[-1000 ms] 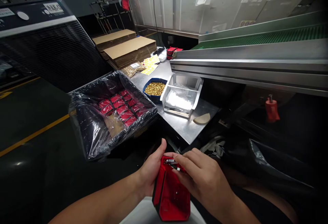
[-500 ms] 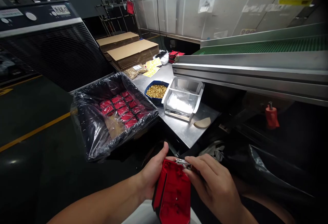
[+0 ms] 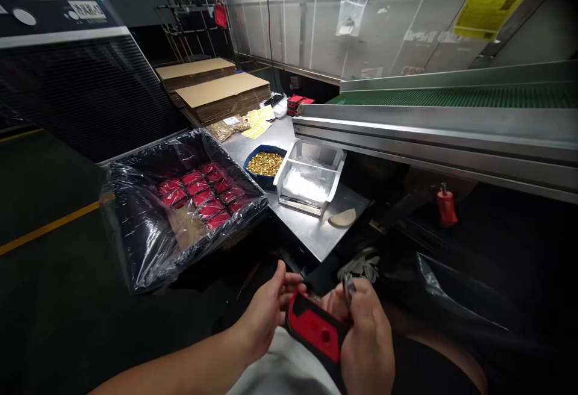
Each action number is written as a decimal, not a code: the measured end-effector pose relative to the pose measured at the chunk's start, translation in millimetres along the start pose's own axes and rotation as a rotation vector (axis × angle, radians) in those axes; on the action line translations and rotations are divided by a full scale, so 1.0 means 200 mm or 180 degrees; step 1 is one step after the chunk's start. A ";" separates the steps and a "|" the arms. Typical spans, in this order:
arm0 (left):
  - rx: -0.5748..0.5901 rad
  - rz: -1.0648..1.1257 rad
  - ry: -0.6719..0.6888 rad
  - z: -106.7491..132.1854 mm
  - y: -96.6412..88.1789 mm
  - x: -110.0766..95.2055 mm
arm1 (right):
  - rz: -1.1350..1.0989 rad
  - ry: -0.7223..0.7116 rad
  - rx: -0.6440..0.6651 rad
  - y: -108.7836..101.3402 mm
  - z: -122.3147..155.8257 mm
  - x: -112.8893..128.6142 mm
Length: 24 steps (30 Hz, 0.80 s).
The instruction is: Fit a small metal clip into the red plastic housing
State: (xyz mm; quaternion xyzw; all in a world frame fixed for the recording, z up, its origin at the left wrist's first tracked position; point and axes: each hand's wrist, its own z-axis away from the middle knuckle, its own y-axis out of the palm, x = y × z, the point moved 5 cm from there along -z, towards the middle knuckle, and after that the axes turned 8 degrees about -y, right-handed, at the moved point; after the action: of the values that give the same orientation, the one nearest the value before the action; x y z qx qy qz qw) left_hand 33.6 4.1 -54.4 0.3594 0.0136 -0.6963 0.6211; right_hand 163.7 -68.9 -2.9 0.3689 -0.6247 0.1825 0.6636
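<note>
My left hand (image 3: 266, 314) grips the upper left end of a red plastic part with black edges (image 3: 316, 332) held over my lap. My right hand (image 3: 365, 338) wraps the part's right side and pinches a small metal piece (image 3: 348, 288) that sticks up above its fingers. The part now lies tilted, its flat red face toward me.
A box lined with black plastic film (image 3: 135, 232) holds rows of red parts (image 3: 198, 193) to the left. On the steel table (image 3: 316, 235) stand a blue bowl of brass pieces (image 3: 264, 166), a clear tray (image 3: 309, 181) and flat cardboard (image 3: 221, 91). A green conveyor (image 3: 451, 97) runs at right.
The red part turned from upright to tilted and flatter. My right hand moved from its top end to its right side, lifting the small metal piece above the fingers. The view swung slightly.
</note>
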 end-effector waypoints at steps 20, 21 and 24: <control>0.0443 -0.2292 0.2322 0.26 0.16 -0.18 | -0.0910 0.1426 -0.0656 -0.05 -0.04 -0.09; 0.0456 -0.2335 0.2281 0.26 0.17 -0.19 | -0.0868 0.1390 -0.0521 -0.04 -0.04 -0.08; 0.0586 -0.2638 0.2423 0.27 0.18 -0.22 | -0.0418 0.1146 0.0038 -0.03 -0.07 -0.06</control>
State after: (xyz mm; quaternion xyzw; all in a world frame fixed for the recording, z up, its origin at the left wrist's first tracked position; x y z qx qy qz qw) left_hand 37.9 7.6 24.7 0.6022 0.3155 -0.7016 0.2134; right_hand 176.5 -60.7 -14.5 0.3742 -0.4694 0.2055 0.7729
